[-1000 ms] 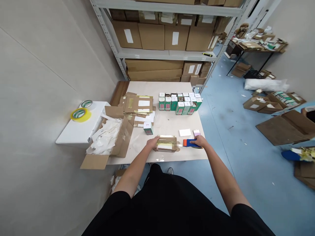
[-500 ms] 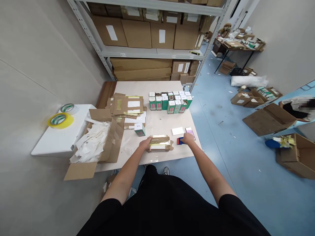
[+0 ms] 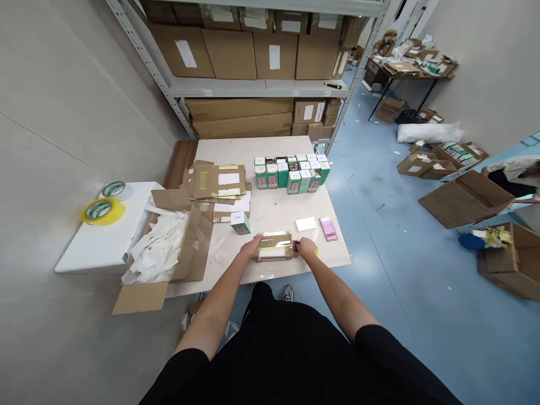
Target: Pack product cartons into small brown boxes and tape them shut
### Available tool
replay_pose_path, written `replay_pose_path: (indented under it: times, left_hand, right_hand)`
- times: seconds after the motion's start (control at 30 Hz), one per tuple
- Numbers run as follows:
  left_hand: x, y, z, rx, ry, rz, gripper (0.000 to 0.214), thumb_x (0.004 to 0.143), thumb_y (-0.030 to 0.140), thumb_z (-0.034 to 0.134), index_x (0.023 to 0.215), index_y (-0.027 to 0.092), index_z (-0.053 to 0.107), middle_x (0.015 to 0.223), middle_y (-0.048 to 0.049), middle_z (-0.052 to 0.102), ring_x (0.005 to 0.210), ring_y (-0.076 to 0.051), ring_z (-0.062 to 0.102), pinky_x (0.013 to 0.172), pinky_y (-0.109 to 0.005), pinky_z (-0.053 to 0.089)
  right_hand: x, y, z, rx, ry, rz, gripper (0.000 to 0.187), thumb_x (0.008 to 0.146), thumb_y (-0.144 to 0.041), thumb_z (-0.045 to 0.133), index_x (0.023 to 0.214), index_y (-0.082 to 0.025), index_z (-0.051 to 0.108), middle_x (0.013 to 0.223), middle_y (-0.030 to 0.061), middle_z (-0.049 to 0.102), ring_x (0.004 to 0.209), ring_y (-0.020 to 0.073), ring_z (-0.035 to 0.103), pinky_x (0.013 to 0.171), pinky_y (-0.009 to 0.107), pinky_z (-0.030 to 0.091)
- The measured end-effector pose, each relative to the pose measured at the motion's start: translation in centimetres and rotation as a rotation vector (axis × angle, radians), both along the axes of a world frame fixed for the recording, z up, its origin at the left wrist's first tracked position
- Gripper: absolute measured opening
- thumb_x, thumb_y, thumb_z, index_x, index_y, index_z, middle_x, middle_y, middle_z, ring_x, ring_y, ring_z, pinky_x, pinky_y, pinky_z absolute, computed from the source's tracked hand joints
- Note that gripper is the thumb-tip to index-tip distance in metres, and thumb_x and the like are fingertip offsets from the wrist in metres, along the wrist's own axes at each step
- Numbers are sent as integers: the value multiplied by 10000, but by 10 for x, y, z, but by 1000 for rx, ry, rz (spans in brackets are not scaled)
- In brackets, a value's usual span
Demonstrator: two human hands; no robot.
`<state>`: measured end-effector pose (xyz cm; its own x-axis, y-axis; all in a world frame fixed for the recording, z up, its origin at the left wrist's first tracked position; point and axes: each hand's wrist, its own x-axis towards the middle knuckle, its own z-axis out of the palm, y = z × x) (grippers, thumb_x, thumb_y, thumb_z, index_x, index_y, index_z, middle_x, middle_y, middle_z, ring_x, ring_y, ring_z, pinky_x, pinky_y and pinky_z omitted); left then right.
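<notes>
A small brown cardboard box point(image 3: 275, 246) with a white label and shiny tape lies near the front edge of the pale table point(image 3: 270, 146). My left hand point(image 3: 252, 248) rests against the box's left end, fingers curled on it. My right hand point(image 3: 306, 247) is closed round a blue and orange tape dispenser point(image 3: 296, 245), held against the box's right end. A white card point(image 3: 305, 224) and a pink packet point(image 3: 328, 228) lie just beyond my right hand. One green and white carton point(image 3: 240, 223) stands alone behind the box.
Several green and white cartons point(image 3: 292, 171) stand in a cluster mid-table. Flattened cardboard point(image 3: 218, 181) and an open box of white paper point(image 3: 162, 247) sit to the left. Tape rolls point(image 3: 103, 209) lie on a white side shelf. Metal shelving point(image 3: 253, 87) holds big cartons. Another person point(image 3: 517, 174) is at far right.
My right hand has brought the tape dispenser left, from beside the pink packet up to the box's right end. The left hand has stayed on the box.
</notes>
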<state>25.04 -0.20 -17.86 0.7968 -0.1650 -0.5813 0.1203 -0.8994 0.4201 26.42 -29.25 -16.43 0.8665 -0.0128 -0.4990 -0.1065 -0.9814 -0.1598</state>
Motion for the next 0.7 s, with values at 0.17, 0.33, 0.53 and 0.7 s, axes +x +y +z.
replay_pose_path:
  times: [0.17,0.33,0.53,0.7]
  left_hand:
    - [1,0,-4,-3,9,1,1313,462,211,943,1598,367,303,1752,-72,176,1418,-333,521,1045,-300,475]
    - [4,0,-8,48,33,1,1305,495,201,926,1607,363,263,1754,-73,170,1401,-321,540,1034,-307,489]
    - [3,0,-8,2,12,24,1306,471,239,948,1594,366,294,1755,-69,162,1455,-333,485,1069,-304,473]
    - [-1,3,-8,-61,18,28,1388,464,215,963,1639,320,232,1761,-101,101,1529,-341,376,1128,-308,435]
  right_hand:
    - [-32,-23,-22,16,-129,-289,401,1059,-427,401,1221,-126,609,1123,201,728,1073,285,698,882,333,486]
    - [-45,-57,-37,98,-218,-175,321,1000,-229,458,1279,-124,576,1307,191,654,1305,289,561,1080,342,384]
    - [-52,-85,-48,50,-15,-276,346,965,-179,493,1290,-135,604,1178,162,723,1147,295,673,964,349,465]
    - [-45,-59,-39,84,-139,-342,369,969,-243,485,1290,-150,642,1234,171,724,1194,270,662,955,323,485]
